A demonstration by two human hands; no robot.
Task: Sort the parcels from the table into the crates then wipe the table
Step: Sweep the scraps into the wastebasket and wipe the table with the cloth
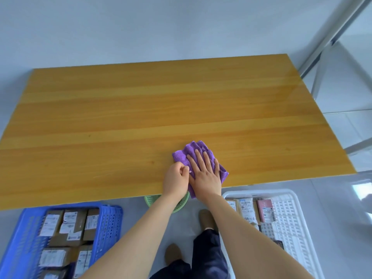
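Near the front edge of the table (pixel 141 107) lay the purple cloth (pixel 186 153), one corner hanging over. The right hand (pixel 206 175) pressed flat on it, fingers straight. The left hand (pixel 176 179), curled, pinched the cloth's left edge. On the floor, parcels (pixel 66 226) filled the blue crate (pixel 109 220) and the white crate (pixel 289 200).

Cloth (pixel 181 156) on table (pixel 141 107) — parcels (pixel 68 220) in left crate (pixel 110 220), right crate (pixel 285 208).
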